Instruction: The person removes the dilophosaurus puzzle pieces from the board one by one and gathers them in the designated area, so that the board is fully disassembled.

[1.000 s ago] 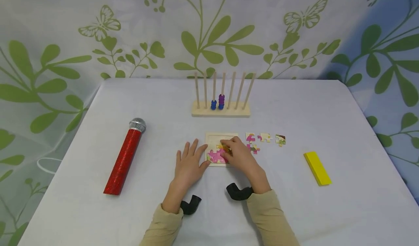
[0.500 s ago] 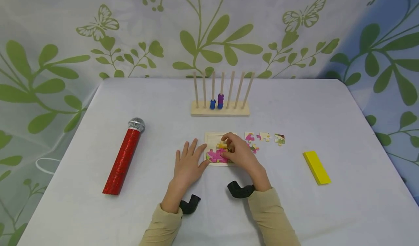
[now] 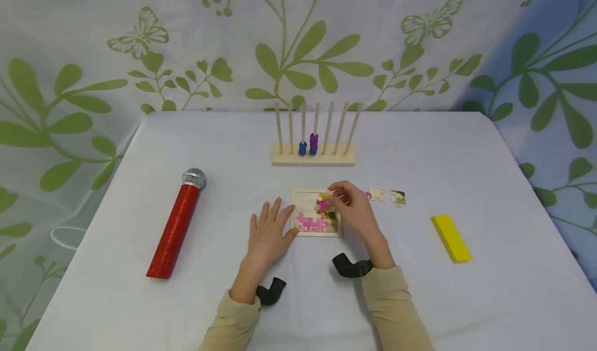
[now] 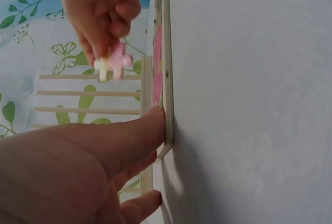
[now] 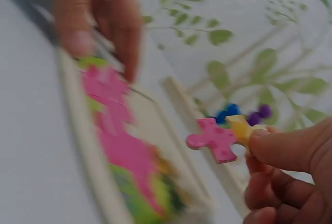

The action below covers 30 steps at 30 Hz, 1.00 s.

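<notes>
A pink and yellow puzzle piece (image 5: 215,140) is pinched between the thumb and finger of my right hand (image 3: 356,211), raised above the right part of a small wooden puzzle tray (image 3: 305,198). Joined pink pieces (image 3: 310,223) fill the tray's near edge, with a darker piece (image 3: 330,216) at their right. My left hand (image 3: 269,237) lies with fingers spread at the tray's left side. Its thumb (image 4: 148,125) touches the tray's near left corner, as the left wrist view shows.
Loose puzzle pieces (image 3: 398,198) lie right of the tray, some perhaps hidden by my right hand. Behind stands a pegged bead rack (image 3: 313,160). A red microphone (image 3: 177,226) lies at left, a yellow block (image 3: 451,238) at right.
My right hand has risen from the tray and shifted right, now with the pink and yellow piece between its fingers. The left hand has stayed in place.
</notes>
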Each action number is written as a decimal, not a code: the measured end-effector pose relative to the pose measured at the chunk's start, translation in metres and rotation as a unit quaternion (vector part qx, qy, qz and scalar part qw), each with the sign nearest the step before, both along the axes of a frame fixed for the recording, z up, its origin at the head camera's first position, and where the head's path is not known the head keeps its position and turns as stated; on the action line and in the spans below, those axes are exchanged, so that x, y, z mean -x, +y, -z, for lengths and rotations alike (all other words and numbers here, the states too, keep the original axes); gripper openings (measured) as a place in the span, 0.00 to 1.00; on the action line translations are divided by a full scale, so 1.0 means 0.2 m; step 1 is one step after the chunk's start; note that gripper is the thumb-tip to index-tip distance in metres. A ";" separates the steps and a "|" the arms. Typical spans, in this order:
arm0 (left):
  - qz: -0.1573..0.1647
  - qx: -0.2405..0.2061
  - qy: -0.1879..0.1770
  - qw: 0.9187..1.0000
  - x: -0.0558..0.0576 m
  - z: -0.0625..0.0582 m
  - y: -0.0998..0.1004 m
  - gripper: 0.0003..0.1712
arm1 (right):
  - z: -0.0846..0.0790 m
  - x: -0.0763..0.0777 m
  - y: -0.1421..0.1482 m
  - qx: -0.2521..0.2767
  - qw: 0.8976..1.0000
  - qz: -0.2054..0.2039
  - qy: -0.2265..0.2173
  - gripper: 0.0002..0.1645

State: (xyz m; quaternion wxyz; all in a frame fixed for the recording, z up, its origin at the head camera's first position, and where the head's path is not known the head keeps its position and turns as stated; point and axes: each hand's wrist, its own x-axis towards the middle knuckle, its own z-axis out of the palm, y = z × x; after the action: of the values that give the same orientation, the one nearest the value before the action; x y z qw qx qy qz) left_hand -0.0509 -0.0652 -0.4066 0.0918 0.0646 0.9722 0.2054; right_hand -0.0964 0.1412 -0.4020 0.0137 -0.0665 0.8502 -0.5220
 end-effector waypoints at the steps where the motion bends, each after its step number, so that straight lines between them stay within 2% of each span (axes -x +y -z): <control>1: -0.003 0.001 -0.002 1.000 0.00 0.00 0.00 0.31 | -0.01 0.00 0.04 0.007 1.000 0.001 0.001 0.10; 4: -0.009 0.001 -0.004 1.000 -0.01 -0.01 0.00 0.31 | -0.02 -0.01 0.19 0.017 1.000 0.019 -0.016 0.13; 7: -0.009 -0.003 -0.002 1.000 -0.02 -0.01 -0.01 0.31 | -0.03 -0.03 0.35 0.003 0.997 0.048 -0.066 0.15; 10: -0.008 -0.005 0.000 1.000 -0.02 -0.02 -0.02 0.31 | -0.01 -0.05 0.45 -0.032 0.991 0.057 -0.114 0.17; 13: -0.009 -0.005 0.003 1.000 -0.02 -0.02 -0.03 0.31 | 0.01 -0.06 0.49 -0.075 0.987 0.048 -0.132 0.19; 18: -0.009 -0.006 0.004 1.000 -0.02 -0.02 -0.04 0.30 | 0.04 -0.04 0.46 -0.133 0.981 0.073 -0.119 0.18; 24: -0.005 -0.013 0.005 1.000 -0.01 -0.02 -0.03 0.30 | 0.01 -0.05 0.39 -0.135 0.980 0.111 -0.092 0.15; 27: -0.002 -0.013 0.009 1.000 -0.01 -0.01 -0.03 0.30 | -0.01 -0.05 0.31 -0.126 0.987 0.091 -0.051 0.13; 30: 0.001 -0.013 0.010 1.000 -0.01 -0.01 -0.02 0.30 | -0.02 -0.05 0.19 -0.121 0.992 0.019 -0.012 0.14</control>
State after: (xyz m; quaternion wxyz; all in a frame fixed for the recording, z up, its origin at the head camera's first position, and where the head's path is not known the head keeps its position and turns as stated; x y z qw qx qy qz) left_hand -0.0491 -0.0691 -0.4047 0.0816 0.0687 0.9703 0.2171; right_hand -0.0868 0.1791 -0.3973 0.0222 -0.0417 0.9081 -0.4162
